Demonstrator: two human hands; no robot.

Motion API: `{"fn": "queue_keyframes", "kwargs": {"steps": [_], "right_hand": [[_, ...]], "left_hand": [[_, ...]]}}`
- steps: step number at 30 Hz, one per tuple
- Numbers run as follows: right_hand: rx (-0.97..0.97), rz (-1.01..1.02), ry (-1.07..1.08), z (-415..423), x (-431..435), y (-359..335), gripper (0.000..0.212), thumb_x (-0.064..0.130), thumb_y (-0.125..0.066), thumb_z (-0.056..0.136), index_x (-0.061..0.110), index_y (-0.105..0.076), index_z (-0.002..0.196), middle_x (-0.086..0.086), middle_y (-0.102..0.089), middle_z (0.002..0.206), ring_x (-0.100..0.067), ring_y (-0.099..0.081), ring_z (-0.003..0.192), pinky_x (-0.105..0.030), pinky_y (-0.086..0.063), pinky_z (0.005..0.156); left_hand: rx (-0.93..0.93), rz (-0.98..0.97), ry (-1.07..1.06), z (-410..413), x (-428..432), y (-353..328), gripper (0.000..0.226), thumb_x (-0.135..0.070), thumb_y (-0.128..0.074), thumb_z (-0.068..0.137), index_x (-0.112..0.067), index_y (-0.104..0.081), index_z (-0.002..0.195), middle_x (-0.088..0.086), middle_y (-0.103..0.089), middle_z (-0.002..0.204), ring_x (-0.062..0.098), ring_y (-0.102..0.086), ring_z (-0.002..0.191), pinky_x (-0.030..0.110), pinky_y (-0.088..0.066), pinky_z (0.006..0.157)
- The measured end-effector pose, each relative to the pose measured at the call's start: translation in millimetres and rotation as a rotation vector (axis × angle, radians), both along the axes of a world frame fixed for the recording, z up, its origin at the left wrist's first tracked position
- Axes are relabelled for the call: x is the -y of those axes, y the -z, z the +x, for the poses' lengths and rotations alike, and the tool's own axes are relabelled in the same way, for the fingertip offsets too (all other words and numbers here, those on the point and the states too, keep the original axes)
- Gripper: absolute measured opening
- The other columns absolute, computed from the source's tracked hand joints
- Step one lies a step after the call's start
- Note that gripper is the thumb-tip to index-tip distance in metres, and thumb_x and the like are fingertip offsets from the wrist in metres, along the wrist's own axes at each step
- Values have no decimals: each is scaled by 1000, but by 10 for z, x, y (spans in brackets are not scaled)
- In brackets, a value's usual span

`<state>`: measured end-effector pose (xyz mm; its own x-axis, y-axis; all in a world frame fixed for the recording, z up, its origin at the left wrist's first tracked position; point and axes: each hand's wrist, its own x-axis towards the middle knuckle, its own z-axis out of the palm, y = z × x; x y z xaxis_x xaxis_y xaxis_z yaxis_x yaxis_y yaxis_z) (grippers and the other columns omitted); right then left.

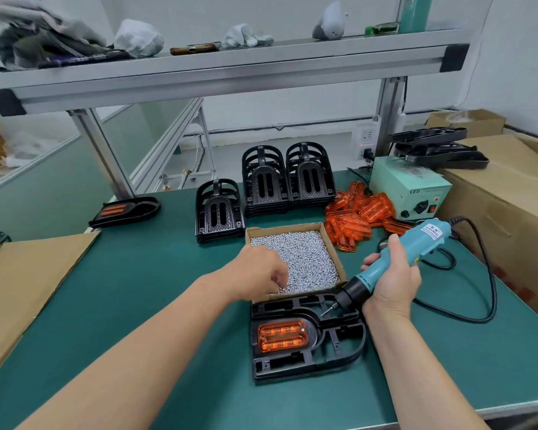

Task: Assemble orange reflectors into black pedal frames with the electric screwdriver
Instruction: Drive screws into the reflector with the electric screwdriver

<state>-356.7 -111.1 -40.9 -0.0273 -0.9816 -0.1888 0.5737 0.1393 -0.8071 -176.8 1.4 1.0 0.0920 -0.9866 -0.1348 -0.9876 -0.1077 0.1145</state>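
Behind pedal frame [280, 366] | screw box [286, 228] under left hand [258, 271] | reflector pile [357, 218]

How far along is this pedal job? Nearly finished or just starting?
Early on. Done: one finished pedal lies far left. In hand: a reflector sits in the near frame; the right hand holds the screwdriver over it, the left hand pinches screws. Left: stacked empty frames and a pile of reflectors.
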Motion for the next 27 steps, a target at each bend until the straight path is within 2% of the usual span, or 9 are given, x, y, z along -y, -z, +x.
{"fn": "queue_keyframes", "kwargs": {"steps": [3,6,9,12,16,18,22,25,27], "right_hand": [[-3,3,-7,1,1,10,21,29,-67,94,11,-56,96,-6,-54,72,-13,-54,53,-22,-46,49],[-6,2,-12,4,-5,6,20,28,-68,93,12,-57,93,-6,-55,69,-12,-55,53,-22,-47,48],[-1,6,-11,-9,-9,-6,19,27,-69,92,12,-58,91,-2,-57,61,-11,-55,51,-22,-47,48],[24,16,-12,-10,-17,-35,17,24,-71,91,13,-58,90,6,-58,55,-9,-56,49,-21,-47,47],[77,24,-12,-19,-43,-90,14,21,-73,89,15,-60,89,11,-60,55,-6,-55,49,-21,-47,48],[97,22,-17,-18,-67,-128,14,22,-74,89,16,-61,89,11,-61,57,-5,-56,51,-20,-47,48],[127,1,-25,13,-125,-245,14,21,-75,88,16,-61,89,11,-62,58,-5,-57,52,-20,-48,50],[161,2,-32,44,-153,-348,17,20,-75,88,15,-60,93,10,-62,57,-5,-57,51,-20,-48,50],[181,6,-47,79,-185,-401,19,19,-75,89,14,-58,98,9,-61,55,-5,-57,50,-20,-48,50]], "left_hand": [[-18,-44,12,21,-26,52,9,-19,-67,87,-25,-72,90,-9,-68,94,13,-55,97,34,-42,92],[-116,-121,-10,82,-83,114,7,-16,-68,84,-22,-66,80,-10,-65,86,10,-53,92,30,-41,89],[-265,-204,-69,94,-154,144,15,-13,-71,82,-22,-63,73,-11,-66,82,6,-56,85,25,-44,84],[-449,-342,-166,78,-241,156,13,-8,-71,80,-19,-66,74,-7,-68,75,7,-61,75,23,-50,75],[-675,-443,-267,25,-388,149,18,-9,-75,81,-24,-68,73,-4,-69,71,6,-59,66,19,-49,69],[-833,-464,-316,-13,-466,140,17,-10,-74,83,-25,-68,76,-1,-73,75,8,-62,69,19,-49,70],[-1086,-473,-386,-122,-635,124,14,-15,-69,87,-28,-69,91,3,-77,85,23,-69,86,29,-50,84],[-1197,-474,-405,-222,-730,129,16,-9,-71,88,-24,-72,85,6,-77,88,17,-72,87,19,-51,81],[-1211,-498,-443,-274,-776,149,13,-5,-74,84,-18,-73,81,4,-76,85,13,-68,82,18,-50,79]]}}
